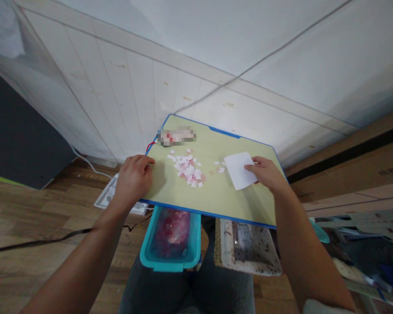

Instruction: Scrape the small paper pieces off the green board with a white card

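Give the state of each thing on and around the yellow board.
Yellow board: lying flat
Paper scraps: loose, mostly heaped
White sheet: held, uncrumpled
Right hand: pinching the white sheet
Left hand: resting at the board's left edge
Teal tub: holding something reddish
Patterned box: open
Blurred object: cannot tell

Sheet (237, 172), scraps (189, 171): matt paper — board (212, 196): smooth, matt; tub (170, 266): smooth plastic — floor (65, 213): wood-grained.
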A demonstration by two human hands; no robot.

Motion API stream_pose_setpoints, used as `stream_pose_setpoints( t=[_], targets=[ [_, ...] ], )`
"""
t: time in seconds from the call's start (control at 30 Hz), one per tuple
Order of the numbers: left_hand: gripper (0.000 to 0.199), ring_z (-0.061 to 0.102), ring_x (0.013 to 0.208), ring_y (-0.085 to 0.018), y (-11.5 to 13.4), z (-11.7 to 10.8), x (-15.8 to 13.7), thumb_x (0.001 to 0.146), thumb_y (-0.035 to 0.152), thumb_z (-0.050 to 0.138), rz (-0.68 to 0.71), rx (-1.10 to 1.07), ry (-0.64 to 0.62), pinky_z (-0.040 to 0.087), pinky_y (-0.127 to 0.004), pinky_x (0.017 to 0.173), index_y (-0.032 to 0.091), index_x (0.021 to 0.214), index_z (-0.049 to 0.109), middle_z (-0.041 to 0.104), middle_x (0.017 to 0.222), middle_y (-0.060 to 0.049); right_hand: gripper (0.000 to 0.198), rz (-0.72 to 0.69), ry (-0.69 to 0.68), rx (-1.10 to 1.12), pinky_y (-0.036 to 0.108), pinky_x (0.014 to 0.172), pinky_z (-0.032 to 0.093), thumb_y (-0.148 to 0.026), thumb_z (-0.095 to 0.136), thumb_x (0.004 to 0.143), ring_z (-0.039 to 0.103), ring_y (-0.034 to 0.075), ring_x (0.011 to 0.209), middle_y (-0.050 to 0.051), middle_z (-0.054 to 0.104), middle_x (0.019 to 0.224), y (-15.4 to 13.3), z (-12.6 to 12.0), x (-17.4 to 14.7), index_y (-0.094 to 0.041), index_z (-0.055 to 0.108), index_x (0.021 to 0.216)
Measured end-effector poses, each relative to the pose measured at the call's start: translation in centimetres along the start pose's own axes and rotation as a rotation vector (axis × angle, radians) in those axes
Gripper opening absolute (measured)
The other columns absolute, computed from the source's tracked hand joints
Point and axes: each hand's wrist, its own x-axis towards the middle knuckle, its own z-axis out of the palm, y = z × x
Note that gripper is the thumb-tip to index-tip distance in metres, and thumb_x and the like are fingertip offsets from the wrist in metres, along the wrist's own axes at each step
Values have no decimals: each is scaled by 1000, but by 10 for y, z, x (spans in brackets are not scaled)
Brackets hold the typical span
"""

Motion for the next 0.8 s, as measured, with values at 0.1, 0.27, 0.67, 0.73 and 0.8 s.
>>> stream_pose_setpoints(
  t=[0.1,0.27,0.67,0.73,0.8],
  targets=[
    [25,59,114,-29,-1,1,0,91,22,48,1,7,-1,45,-44,107,22,106,68,69,114,-9,40,-32,70,66,25,48,47,-38,67,84,63,17,60,7,73,83,12,-21,-1,-18,66,118],
    [25,60,112,-29,0,3,2,92,22,47,-5,52,-10,45,-45,106,20,105,68,69,113,-9,33,-161,-56,-50,27,57,50,-34,67,85,67,19,69,7,76,89,13,-5,11,-21,70,115],
    [25,58,113,-30,4,3,1,91,21,49,6,116,-13,46,-46,105,22,104,70,68,113,-11,34,-621,-244,-183,31,80,50,-32,60,93,67,21,87,5,76,105,-80,64,-24,-25,70,124],
    [26,58,113,-29,3,4,1,91,19,47,13,123,-7,45,-46,105,21,104,70,68,113,-12,36,-557,-242,-203,31,84,51,-27,65,88,67,22,93,7,76,112,-86,70,-6,-22,73,122],
    [27,57,112,-29,3,5,1,91,18,47,11,125,0,45,-46,104,20,103,70,68,112,-12,40,-346,-202,-179,30,84,52,-21,70,80,67,22,93,10,75,115,-80,63,15,-19,74,120]
  ],
)
